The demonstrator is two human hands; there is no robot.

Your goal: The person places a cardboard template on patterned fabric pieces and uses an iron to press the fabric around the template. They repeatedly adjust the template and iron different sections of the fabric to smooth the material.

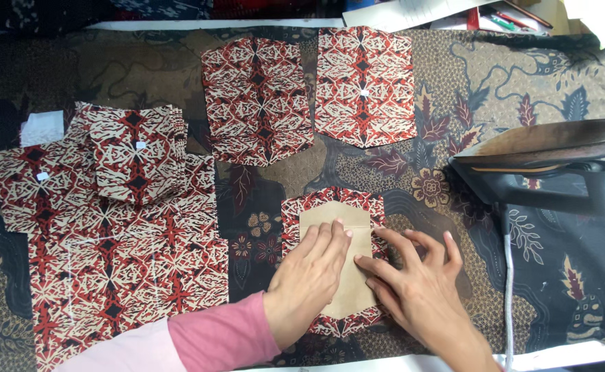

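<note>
Pressing tan paper template onto red-patterned fabric piece.

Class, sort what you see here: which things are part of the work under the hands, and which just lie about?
In use: left hand and right hand pressing a tan paper template onto a red patterned fabric piece.

Lying about: iron, stack of cut pieces, two pocket-shaped pieces, papers.

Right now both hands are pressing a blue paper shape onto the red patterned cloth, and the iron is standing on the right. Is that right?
Not quite. The paper shape is tan, not blue, as the head view shows. The left hand and right hand do press it onto the red patterned cloth, and the iron does stand on the right.
</note>
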